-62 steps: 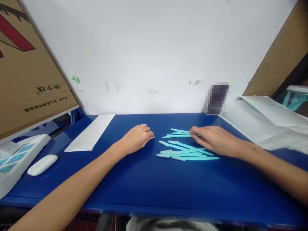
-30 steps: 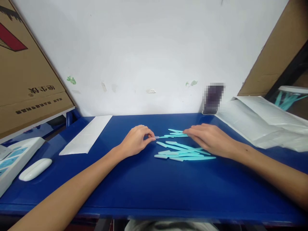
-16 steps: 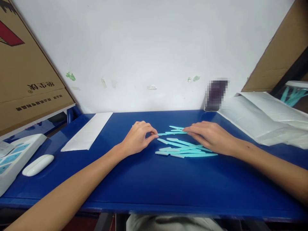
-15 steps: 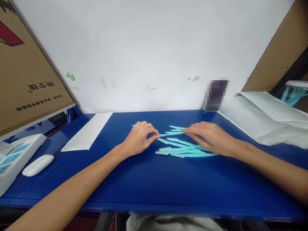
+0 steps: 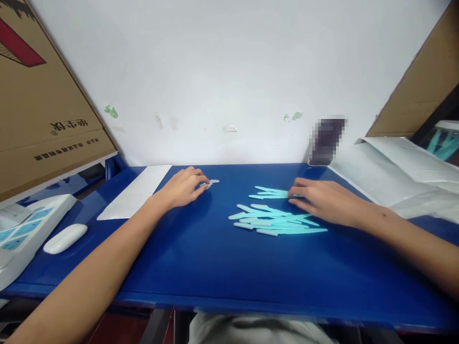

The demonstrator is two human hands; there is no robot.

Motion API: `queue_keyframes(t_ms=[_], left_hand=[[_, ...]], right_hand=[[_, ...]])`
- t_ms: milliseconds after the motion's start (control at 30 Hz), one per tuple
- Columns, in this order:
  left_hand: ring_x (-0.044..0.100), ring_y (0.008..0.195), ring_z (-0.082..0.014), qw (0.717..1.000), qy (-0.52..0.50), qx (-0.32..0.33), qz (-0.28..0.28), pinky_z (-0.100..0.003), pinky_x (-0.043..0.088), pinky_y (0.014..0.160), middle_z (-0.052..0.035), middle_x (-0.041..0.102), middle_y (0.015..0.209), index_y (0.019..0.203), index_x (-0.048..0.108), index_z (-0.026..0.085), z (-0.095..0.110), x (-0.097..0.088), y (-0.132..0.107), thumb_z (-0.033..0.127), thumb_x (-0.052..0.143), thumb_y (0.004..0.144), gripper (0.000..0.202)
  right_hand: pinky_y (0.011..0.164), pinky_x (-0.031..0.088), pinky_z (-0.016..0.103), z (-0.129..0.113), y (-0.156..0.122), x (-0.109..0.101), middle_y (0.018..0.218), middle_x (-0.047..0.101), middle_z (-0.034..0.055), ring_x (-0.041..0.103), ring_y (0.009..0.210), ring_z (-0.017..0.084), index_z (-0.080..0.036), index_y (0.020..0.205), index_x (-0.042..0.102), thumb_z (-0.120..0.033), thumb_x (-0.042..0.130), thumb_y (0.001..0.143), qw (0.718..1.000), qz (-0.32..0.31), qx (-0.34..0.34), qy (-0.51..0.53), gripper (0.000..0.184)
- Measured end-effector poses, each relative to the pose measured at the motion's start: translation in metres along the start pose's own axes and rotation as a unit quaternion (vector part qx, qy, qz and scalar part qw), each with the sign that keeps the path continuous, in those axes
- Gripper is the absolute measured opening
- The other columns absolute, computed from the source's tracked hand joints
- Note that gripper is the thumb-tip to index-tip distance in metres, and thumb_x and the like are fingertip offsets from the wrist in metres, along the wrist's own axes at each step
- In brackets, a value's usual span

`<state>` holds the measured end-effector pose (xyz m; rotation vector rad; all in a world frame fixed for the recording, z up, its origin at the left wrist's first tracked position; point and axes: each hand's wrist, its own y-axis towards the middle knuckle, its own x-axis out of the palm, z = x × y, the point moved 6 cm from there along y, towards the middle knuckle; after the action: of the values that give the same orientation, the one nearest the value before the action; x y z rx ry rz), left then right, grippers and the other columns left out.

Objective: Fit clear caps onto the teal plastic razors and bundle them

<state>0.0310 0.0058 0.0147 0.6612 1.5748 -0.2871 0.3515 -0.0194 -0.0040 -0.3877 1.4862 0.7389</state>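
Observation:
Several turquoise eyebrow razors lie in a loose pile on the blue table. Behind them is a smaller group of razors, their handle ends running under the fingers of my right hand. That hand is closed, thumb and fingers pinching the end of a razor there. Over on the left, my left hand rests low over the table. Its thumb and fingertips come together at a few small clear blade caps, one of which seems to be in the pinch; the fingers partly hide them.
A white sheet, a white mouse-like case and a white device with blue panels lie to the left, below a cardboard box. White bags and a pixelated phone-like object are at the right, near a tub of razors.
My left hand has moved left, away from the razor it was pinching, to the clear caps. My right hand has shifted slightly right, with the razor now at the far group. The view has turned slightly.

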Motion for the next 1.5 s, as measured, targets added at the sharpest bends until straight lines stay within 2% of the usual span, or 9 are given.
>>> queue_keyframes(t_ms=[133, 333, 500, 633, 767, 900, 1167, 1333, 1500], left_hand=[[0.064, 0.099, -0.0275, 0.999, -0.006, -0.008, -0.053, -0.037, 0.046, 0.082, -0.0111, 0.069, 0.111, 0.114, 0.072, 0.019, -0.008, 0.008, -0.001, 0.034, 0.045, 0.097, 0.035], [0.064, 0.096, -0.0253, 0.998, -0.007, 0.003, -0.058, -0.035, 0.046, 0.080, -0.0094, 0.069, 0.105, 0.104, 0.073, 0.020, 0.010, 0.007, 0.000, 0.031, 0.047, 0.096, 0.029], [0.062, 0.097, -0.0240, 0.997, -0.029, 0.047, -0.055, -0.036, 0.046, 0.083, -0.0102, 0.066, 0.108, 0.105, 0.072, 0.019, 0.040, 0.006, -0.001, 0.026, 0.048, 0.098, 0.026], [0.061, 0.098, -0.0236, 0.995, -0.042, 0.092, 0.005, -0.037, 0.046, 0.084, -0.0100, 0.064, 0.111, 0.105, 0.072, 0.018, 0.069, 0.002, -0.001, 0.024, 0.047, 0.099, 0.026], [0.063, 0.098, -0.0223, 0.991, -0.094, 0.070, 0.063, -0.035, 0.049, 0.082, -0.0078, 0.067, 0.110, 0.109, 0.070, 0.019, 0.075, 0.003, 0.002, 0.025, 0.048, 0.100, 0.024], [0.064, 0.097, -0.0214, 0.985, -0.140, 0.019, 0.097, -0.036, 0.049, 0.084, -0.0066, 0.069, 0.111, 0.107, 0.069, 0.020, 0.063, 0.006, 0.004, 0.023, 0.050, 0.099, 0.021], [0.065, 0.089, -0.0213, 0.981, -0.165, -0.014, 0.103, -0.036, 0.049, 0.081, -0.0046, 0.072, 0.101, 0.108, 0.070, 0.022, 0.056, 0.008, 0.006, 0.025, 0.051, 0.099, 0.021], [0.065, 0.090, -0.0208, 0.975, -0.185, 0.001, 0.120, -0.037, 0.048, 0.084, -0.0045, 0.073, 0.102, 0.108, 0.070, 0.021, 0.063, 0.006, 0.004, 0.026, 0.051, 0.100, 0.021], [0.065, 0.089, -0.0208, 0.968, -0.202, 0.001, 0.147, -0.036, 0.049, 0.082, -0.0043, 0.074, 0.098, 0.106, 0.071, 0.021, 0.064, 0.004, 0.004, 0.028, 0.052, 0.100, 0.021]], right_hand=[[0.055, 0.042, 0.030, 0.008, 0.000, 0.009, 0.100, 0.062, 0.0095, 0.060, 0.065, 0.016, -0.020, 0.101, 0.066, -0.044, 0.038, 0.100, 0.999, -0.023, 0.029, 0.036, 0.038], [0.067, 0.047, 0.033, 0.008, 0.001, 0.013, 0.095, 0.067, 0.0079, 0.065, 0.083, 0.023, -0.022, 0.112, 0.060, -0.049, 0.039, 0.100, 0.991, -0.049, 0.068, 0.103, 0.036], [0.062, 0.044, 0.031, 0.008, 0.001, 0.014, 0.083, 0.067, 0.0052, 0.062, 0.071, 0.020, -0.022, 0.102, 0.059, -0.050, 0.036, 0.101, 0.981, -0.081, 0.082, 0.153, 0.036], [0.060, 0.042, 0.031, 0.006, 0.001, 0.011, 0.074, 0.063, 0.0032, 0.059, 0.067, 0.020, -0.023, 0.088, 0.057, -0.056, 0.038, 0.099, 0.974, -0.105, 0.085, 0.181, 0.040], [0.069, 0.042, 0.032, 0.002, 0.003, 0.003, 0.084, 0.066, 0.0050, 0.060, 0.074, 0.020, -0.022, 0.083, 0.060, -0.056, 0.042, 0.097, 0.981, -0.063, 0.064, 0.172, 0.041], [0.071, 0.039, 0.034, -0.003, 0.005, -0.004, 0.058, 0.051, -0.0027, 0.046, 0.054, 0.015, -0.022, 0.083, 0.063, -0.054, 0.044, 0.097, 0.986, -0.004, 0.062, 0.152, 0.039], [0.055, 0.037, 0.029, -0.016, -0.004, -0.027, 0.052, 0.049, -0.0012, 0.049, 0.054, 0.016, -0.022, 0.092, 0.073, -0.048, 0.051, 0.097, 0.976, 0.182, 0.006, 0.116, 0.034], [0.053, 0.040, 0.028, -0.022, -0.006, -0.030, 0.055, 0.057, -0.0003, 0.054, 0.054, 0.015, -0.020, 0.092, 0.075, -0.041, 0.056, 0.096, 0.972, 0.213, -0.033, 0.098, 0.028], [0.058, 0.047, 0.027, -0.024, -0.003, -0.028, 0.080, 0.073, 0.0042, 0.063, 0.063, 0.015, -0.018, 0.092, 0.074, -0.037, 0.057, 0.097, 0.973, 0.195, -0.044, 0.117, 0.026]])
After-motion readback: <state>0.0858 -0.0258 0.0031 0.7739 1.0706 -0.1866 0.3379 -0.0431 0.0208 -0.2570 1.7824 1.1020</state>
